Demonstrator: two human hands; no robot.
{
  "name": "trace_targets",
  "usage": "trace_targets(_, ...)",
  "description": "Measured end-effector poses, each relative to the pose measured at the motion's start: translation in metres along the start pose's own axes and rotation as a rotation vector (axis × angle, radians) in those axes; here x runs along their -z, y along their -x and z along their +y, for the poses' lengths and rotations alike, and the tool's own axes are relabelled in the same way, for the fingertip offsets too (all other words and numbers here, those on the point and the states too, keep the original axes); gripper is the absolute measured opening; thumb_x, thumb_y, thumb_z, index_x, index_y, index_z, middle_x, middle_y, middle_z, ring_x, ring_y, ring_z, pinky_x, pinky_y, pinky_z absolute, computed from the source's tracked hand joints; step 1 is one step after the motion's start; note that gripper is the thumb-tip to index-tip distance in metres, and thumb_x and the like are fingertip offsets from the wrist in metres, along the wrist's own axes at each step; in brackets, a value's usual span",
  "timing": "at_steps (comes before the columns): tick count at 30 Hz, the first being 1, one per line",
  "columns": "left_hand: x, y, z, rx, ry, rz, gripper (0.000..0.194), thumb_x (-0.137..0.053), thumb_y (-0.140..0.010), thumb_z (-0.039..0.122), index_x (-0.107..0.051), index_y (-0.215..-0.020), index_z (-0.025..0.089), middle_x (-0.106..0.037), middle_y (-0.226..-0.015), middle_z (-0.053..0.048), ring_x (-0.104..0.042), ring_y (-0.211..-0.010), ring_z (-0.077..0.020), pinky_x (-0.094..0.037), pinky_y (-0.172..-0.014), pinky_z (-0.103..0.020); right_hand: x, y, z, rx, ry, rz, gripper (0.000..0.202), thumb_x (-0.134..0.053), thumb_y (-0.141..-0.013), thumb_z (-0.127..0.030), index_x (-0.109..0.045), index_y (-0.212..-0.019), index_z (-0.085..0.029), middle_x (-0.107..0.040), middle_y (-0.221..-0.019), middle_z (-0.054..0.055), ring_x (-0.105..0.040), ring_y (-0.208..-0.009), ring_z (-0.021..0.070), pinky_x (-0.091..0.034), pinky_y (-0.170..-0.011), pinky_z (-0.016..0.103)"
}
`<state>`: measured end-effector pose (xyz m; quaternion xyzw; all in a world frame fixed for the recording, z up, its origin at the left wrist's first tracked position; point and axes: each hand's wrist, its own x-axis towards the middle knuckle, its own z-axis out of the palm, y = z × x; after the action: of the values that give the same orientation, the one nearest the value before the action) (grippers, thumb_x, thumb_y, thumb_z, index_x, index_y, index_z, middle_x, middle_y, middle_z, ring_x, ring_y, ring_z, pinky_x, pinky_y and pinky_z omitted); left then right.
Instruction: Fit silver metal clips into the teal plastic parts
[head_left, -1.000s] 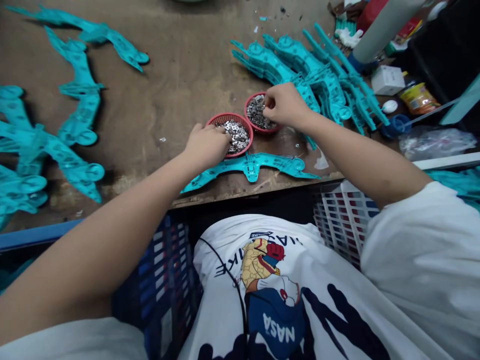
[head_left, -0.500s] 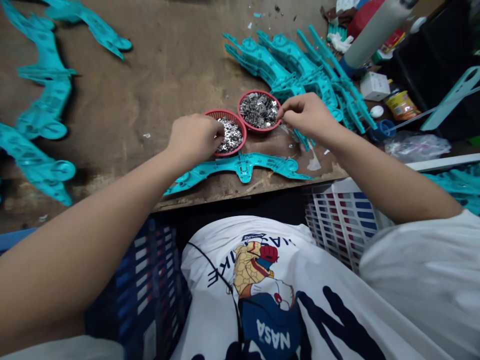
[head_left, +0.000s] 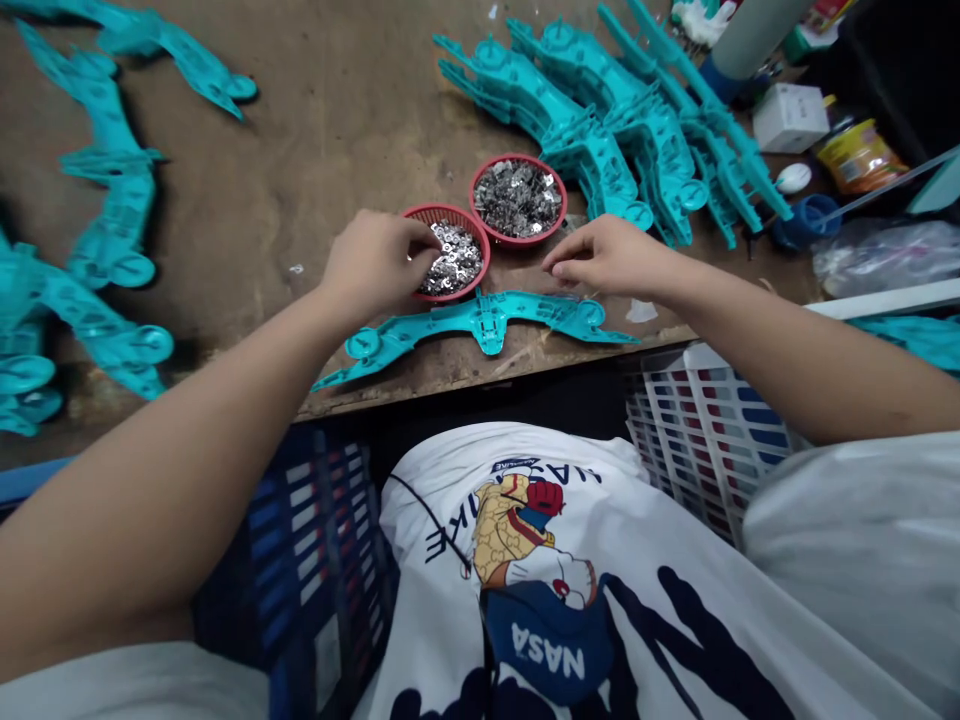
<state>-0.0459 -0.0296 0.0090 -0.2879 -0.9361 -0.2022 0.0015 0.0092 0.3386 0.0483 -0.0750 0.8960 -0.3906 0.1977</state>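
Observation:
My left hand (head_left: 379, 258) is over the left rim of a red plastic basket (head_left: 486, 266), its thumb and fingers curled together at small shiny metal pieces (head_left: 459, 262). What they pinch, if anything, is hidden. My right hand (head_left: 604, 257) hovers right of a second red basket (head_left: 519, 241) filled with small metal clips (head_left: 517, 198). Its thumb and forefinger are pinched together; anything between them is too small to make out. Below both hands, a long teal plastic part (head_left: 489, 325) with curved arms lies along the table's front edge.
Several similar teal parts (head_left: 592, 120) stand in a row behind the right hand; more teal parts (head_left: 112, 190) lie at left. A white box (head_left: 791, 118), a blue cup (head_left: 806, 222) and a plastic bag (head_left: 870, 258) sit at right. Crates (head_left: 697, 440) flank my lap.
My right hand has come away from the right basket's rim, down toward the teal part. My left hand stays at the left basket. The view has shifted slightly.

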Motion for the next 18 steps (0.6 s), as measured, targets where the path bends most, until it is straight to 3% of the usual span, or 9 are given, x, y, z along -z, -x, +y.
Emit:
trace_targets(2, 0.003, 0.002, 0.012, -0.028, -0.030, 0.015, 0.033, -0.067, -0.117, 0.035, -0.095, -0.126, 0.021, -0.099, -0.119, -0.007, -0.085, -0.108, -0.0273, -0.072, -0.114, -0.047, -0.001, -0.002, 0.000, 0.005, 0.083, -0.101, 0.014, -0.099, -0.103, -0.029, -0.103, -0.115, -0.022, -0.093, -0.100, 0.010, -0.087, -0.097, 0.0309, -0.072, -0.099, 0.045)
trace_targets(4, 0.004, 0.004, 0.030, -0.166, -0.034, -0.020, 0.037, -0.061, -0.122, 0.037, -0.092, -0.130, 0.020, -0.097, -0.136, -0.012, -0.086, -0.121, -0.0298, -0.072, -0.120, -0.051, -0.004, -0.003, -0.001, 0.021, 0.156, -0.184, 0.011, -0.099, -0.103, -0.027, -0.104, -0.112, -0.023, -0.096, -0.108, 0.009, -0.089, -0.103, 0.0317, -0.070, -0.104, 0.044)
trace_targets(7, -0.002, 0.009, 0.055, -0.449, 0.017, -0.180, 0.042, -0.050, -0.129, 0.035, -0.088, -0.137, 0.019, -0.089, -0.164, -0.018, -0.084, -0.155, -0.0364, -0.071, -0.133, -0.056, -0.007, -0.008, 0.000, 0.052, 0.281, -0.244, 0.017, -0.094, -0.107, -0.025, -0.104, -0.120, -0.025, -0.098, -0.119, 0.007, -0.089, -0.109, 0.0307, -0.067, -0.104, 0.042)
trace_targets(9, -0.010, 0.015, 0.067, -0.528, -0.004, -0.333, 0.039, -0.049, -0.127, 0.027, -0.086, -0.137, 0.017, -0.078, -0.185, -0.019, -0.070, -0.181, -0.0402, -0.065, -0.145, -0.060, -0.008, -0.012, 0.003, 0.052, 0.349, -0.260, 0.020, -0.092, -0.109, -0.027, -0.103, -0.125, -0.024, -0.097, -0.114, 0.007, -0.088, -0.105, 0.0294, -0.066, -0.099, 0.040)
trace_targets(11, -0.018, 0.020, 0.076, -0.522, -0.080, -0.483, 0.036, -0.050, -0.125, 0.018, -0.085, -0.133, 0.015, -0.066, -0.198, -0.019, -0.052, -0.195, -0.0442, -0.059, -0.153, -0.064, -0.008, -0.015, 0.007, 0.026, 0.369, -0.263, 0.020, -0.093, -0.111, -0.031, -0.102, -0.126, -0.022, -0.095, -0.106, 0.008, -0.087, -0.098, 0.0285, -0.066, -0.095, 0.040)
trace_targets(13, -0.022, 0.025, 0.083, -0.475, -0.146, -0.577, 0.038, -0.048, -0.125, 0.014, -0.084, -0.134, 0.015, -0.062, -0.201, -0.019, -0.045, -0.198, -0.0463, -0.059, -0.152, -0.067, -0.008, -0.018, 0.010, -0.017, 0.341, -0.266, 0.021, -0.097, -0.111, -0.034, -0.102, -0.127, -0.022, -0.094, -0.103, 0.009, -0.086, -0.094, 0.0282, -0.067, -0.093, 0.041)
trace_targets(18, -0.014, 0.030, 0.099, -0.376, -0.210, -0.623, 0.041, -0.046, -0.128, 0.016, -0.085, -0.142, 0.018, -0.070, -0.195, -0.015, -0.053, -0.193, -0.0442, -0.071, -0.139, -0.061, -0.009, -0.015, 0.012, -0.092, 0.248, -0.260, 0.023, -0.099, -0.112, -0.036, -0.103, -0.132, -0.025, -0.094, -0.102, 0.009, -0.089, -0.093, 0.0296, -0.072, -0.095, 0.044)
